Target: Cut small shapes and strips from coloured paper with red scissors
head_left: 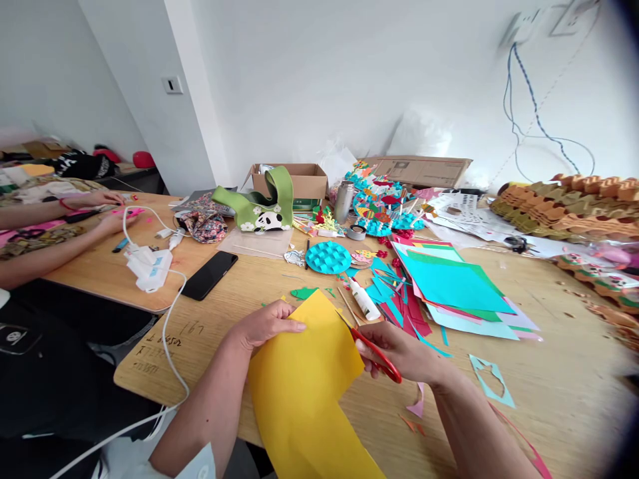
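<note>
A large sheet of yellow paper (pixel 309 386) hangs over the table's near edge, its upper corner raised. My left hand (pixel 269 324) grips its left side, thumb on top and fingers mostly hidden behind. With my right hand (pixel 389 349) I hold red-handled scissors (pixel 377 356), their blades at the sheet's upper right edge. How far the blades are apart cannot be made out. Just beyond the sheet lie a green paper fish (pixel 303 293), a white glue bottle (pixel 364 299) and a round turquoise piece (pixel 328 257) with a raised pattern.
Stacked coloured paper (pixel 459 286) lies to the right, paper scraps around it. A black phone (pixel 210 275), a white power strip (pixel 150 267) and its cable are on the left. Behind stand a green panda bag (pixel 264 209) and a steel flask (pixel 344 201). Another person's hands (pixel 117 209) work at far left.
</note>
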Tool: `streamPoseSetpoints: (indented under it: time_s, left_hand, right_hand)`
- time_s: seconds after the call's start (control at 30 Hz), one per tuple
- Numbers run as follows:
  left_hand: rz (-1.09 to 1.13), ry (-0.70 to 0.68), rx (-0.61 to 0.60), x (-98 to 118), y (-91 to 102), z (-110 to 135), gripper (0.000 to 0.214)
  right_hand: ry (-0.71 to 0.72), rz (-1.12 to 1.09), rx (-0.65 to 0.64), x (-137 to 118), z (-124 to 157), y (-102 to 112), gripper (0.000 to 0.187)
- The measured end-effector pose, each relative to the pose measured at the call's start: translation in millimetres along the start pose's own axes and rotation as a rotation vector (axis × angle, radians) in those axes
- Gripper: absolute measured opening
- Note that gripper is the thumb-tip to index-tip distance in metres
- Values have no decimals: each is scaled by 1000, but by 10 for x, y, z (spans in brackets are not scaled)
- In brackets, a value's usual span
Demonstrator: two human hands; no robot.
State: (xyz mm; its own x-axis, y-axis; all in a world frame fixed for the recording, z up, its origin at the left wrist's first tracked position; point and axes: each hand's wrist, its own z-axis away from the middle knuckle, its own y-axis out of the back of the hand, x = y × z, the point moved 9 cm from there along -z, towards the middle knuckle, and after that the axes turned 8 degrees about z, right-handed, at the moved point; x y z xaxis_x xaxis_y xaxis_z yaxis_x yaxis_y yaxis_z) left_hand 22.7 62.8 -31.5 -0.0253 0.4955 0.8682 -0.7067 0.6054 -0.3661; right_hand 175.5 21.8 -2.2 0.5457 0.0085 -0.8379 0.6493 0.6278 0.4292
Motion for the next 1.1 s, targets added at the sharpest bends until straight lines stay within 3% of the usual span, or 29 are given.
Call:
streamPoseSetpoints:
  time_s: [1.1]
  left_hand:
    - [-9,-25,-6,2,5,-18,24]
  right_hand:
    - [-25,57,42,101,-15,31,39]
